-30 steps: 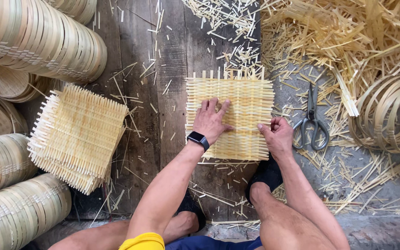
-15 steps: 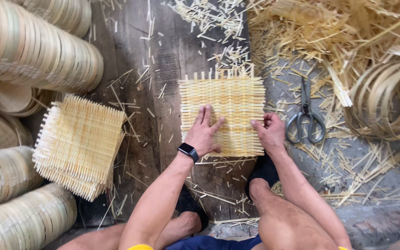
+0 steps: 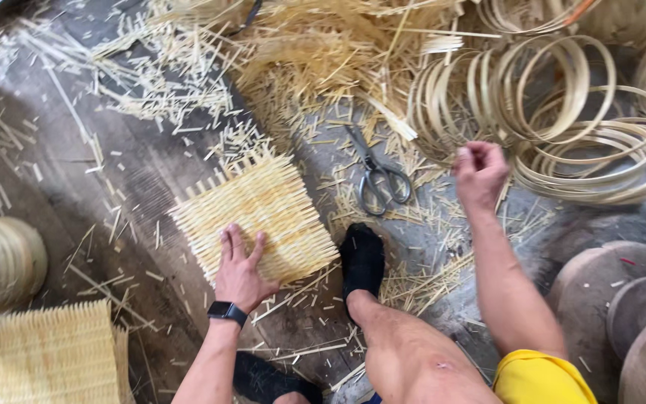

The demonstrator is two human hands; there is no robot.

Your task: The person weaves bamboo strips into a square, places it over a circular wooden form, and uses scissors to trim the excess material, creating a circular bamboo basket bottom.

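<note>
Fingers of the left hand (image 3: 239,263) lie spread flat on the woven bamboo mat (image 3: 257,212) on the floor; keep that pressure so it cannot slide. Scissors (image 3: 377,176) lie right of it. The right hand (image 3: 478,170), loosely curled and seemingly empty, hovers beside the bamboo hoops (image 3: 562,127).

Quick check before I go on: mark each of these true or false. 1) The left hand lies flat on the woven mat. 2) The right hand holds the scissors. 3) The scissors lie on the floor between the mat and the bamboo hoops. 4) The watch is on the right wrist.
1) True: the left hand lies flat on the woven mat.
2) False: the right hand is raised near the bamboo hoops, apart from the scissors.
3) True.
4) False: the watch is on the left wrist.
</note>
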